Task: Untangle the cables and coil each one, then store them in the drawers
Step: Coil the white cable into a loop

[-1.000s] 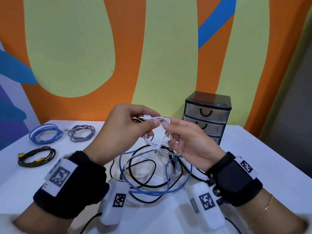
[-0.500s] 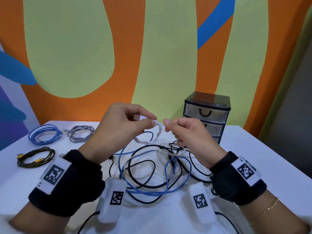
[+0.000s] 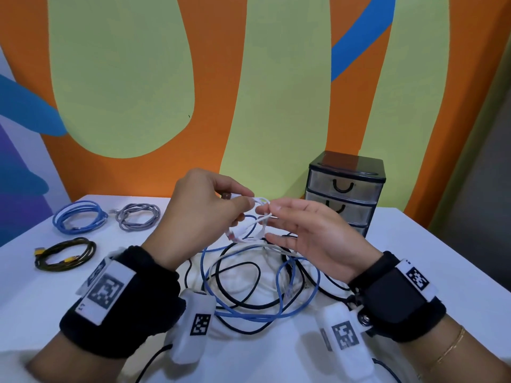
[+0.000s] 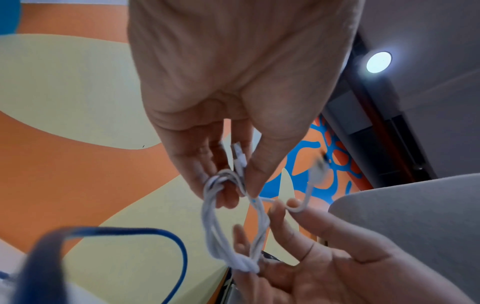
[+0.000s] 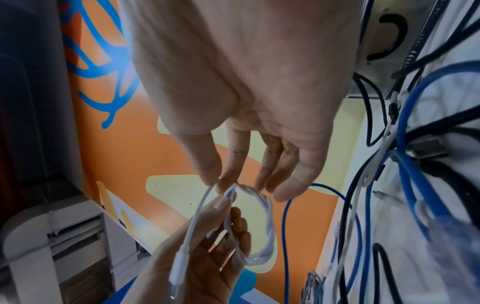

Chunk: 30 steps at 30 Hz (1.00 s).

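A thin white cable is wound into a small loop and held in the air between both hands. My left hand pinches the top of the loop together with one plug; in the left wrist view my left hand shows thumb and fingers on the white cable. My right hand pinches a strand with thumb and forefinger, its other fingers spread; in the right wrist view my right hand sits at the white cable. Below lies a tangle of blue, black and white cables. The drawer unit stands behind, drawers closed.
Three coiled cables lie at the table's left: blue, grey and black with yellow plugs. The white table ends at the right, and the painted wall rises close behind.
My right hand has turned palm up and spread its lower fingers. The white cable, drawn out between the hands before, now hangs as a small twisted loop.
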Each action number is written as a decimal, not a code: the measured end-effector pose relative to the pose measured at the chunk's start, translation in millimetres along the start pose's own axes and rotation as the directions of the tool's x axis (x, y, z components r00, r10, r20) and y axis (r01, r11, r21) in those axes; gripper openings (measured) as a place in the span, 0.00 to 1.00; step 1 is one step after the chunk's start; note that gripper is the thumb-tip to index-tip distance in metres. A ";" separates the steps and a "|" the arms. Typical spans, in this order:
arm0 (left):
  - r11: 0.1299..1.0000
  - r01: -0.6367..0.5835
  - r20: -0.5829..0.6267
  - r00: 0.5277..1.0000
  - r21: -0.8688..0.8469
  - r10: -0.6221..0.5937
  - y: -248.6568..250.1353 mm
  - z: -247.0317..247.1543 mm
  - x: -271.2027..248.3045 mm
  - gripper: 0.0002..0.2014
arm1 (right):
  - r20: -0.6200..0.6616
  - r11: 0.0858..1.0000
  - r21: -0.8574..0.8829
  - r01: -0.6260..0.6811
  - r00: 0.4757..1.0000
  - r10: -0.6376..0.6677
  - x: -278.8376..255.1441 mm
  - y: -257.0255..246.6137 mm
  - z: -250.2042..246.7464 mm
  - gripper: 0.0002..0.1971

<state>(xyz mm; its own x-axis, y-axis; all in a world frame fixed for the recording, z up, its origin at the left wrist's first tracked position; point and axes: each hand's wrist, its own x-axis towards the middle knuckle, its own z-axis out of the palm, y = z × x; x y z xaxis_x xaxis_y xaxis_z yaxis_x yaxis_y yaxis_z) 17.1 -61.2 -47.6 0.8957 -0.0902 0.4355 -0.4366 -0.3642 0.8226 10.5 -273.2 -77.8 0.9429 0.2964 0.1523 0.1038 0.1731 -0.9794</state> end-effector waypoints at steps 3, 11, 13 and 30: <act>0.995 0.054 0.054 0.997 -0.082 -0.050 1.9 0.9 -1.7 0.03 | -0.040 0.998 -0.012 0.068 0.997 -0.068 -1.2 -0.6 4.2 0.12; 0.987 0.092 0.132 0.988 -0.131 -0.075 6.8 5.5 -4.7 0.02 | -0.250 0.943 -0.299 0.142 0.943 -0.221 2.7 3.8 5.1 0.22; 0.988 0.089 0.158 0.985 -0.123 -0.069 7.9 9.1 -6.3 0.02 | -0.266 0.907 -0.405 0.112 0.935 -0.234 2.5 1.8 5.1 0.19; 0.961 0.077 0.094 0.994 -0.265 -0.053 4.4 4.1 -0.6 0.02 | -0.057 1.000 -0.010 -0.009 0.998 0.008 4.5 5.5 -1.8 0.18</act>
<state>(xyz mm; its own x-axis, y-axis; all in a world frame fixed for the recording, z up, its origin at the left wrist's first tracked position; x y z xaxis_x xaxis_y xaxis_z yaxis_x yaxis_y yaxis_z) 15.0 -66.5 -45.7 0.9216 -0.1574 0.3547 -0.3734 -0.1111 0.9210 15.9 -272.6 -82.7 0.9601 0.2442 0.1363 0.0985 0.1609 -0.9820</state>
